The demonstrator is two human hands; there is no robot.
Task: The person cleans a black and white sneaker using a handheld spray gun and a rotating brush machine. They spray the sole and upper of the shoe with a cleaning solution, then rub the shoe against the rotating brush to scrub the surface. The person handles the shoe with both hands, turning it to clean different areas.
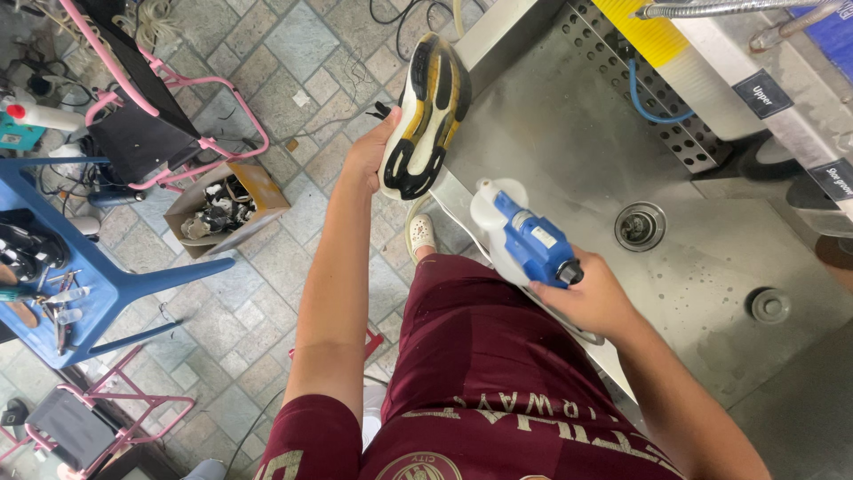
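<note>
While the left hand [366, 153] grips the shoe [425, 114] sole-up over the steel sink's [569, 151] edge, the right hand [591, 298], closed around the blue-and-white spray tool [524, 240], does best aiming squarely at the sole, keeping runoff inside the basin.

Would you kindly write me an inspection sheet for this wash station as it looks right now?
Surface: steel sink, wet, with round drain.
Job's things: shoe held sole up over the sink edge; spray bottle, white with blue head.
Clutter: cardboard box of scraps on the paved floor.
Grippers: left hand grips the shoe; right hand grips the spray bottle.
Cables: blue hose at the sink's perforated wall; black cables on the floor.
Surroundings: blue table with tools, pink-framed chairs.
</note>
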